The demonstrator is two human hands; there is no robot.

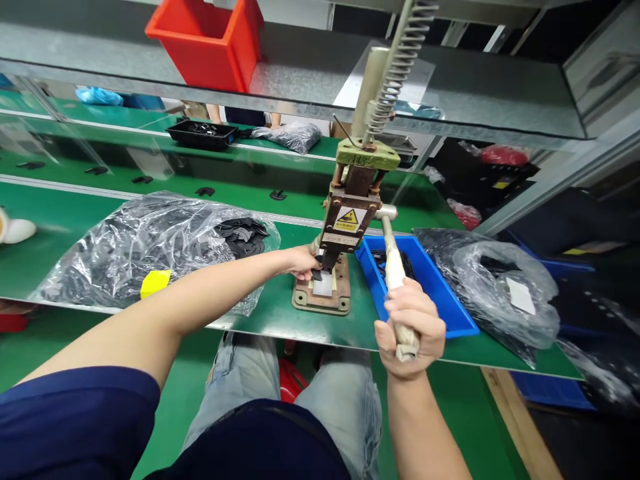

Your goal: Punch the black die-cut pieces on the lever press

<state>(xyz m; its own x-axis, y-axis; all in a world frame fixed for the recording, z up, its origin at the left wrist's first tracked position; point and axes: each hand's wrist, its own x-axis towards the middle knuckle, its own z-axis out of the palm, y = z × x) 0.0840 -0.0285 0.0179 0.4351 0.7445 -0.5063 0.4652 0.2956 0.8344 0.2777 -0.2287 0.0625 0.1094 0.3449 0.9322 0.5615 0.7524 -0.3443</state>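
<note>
A hand-lever press [350, 220] with a yellow warning label stands on the green bench in front of me. My right hand [413, 327] is wrapped round the pale, tape-covered press lever [394, 263] near its lower end. My left hand [301, 261] reaches in under the ram, its fingers pinching a small black plastic part [317, 273] over the press base [323, 301]. The fingers hide much of that part. Left of the press lies a clear plastic bag [135, 243] with many black parts at its mouth.
A blue bin [450, 313] holding black parts sits right of the press, beside another plastic bag [505, 287]. Overhead, a red bin [210, 47] rests on the metal shelf [300, 67]. Several black pieces lie along the belt behind. A person's arms show beyond a black tray [200, 135].
</note>
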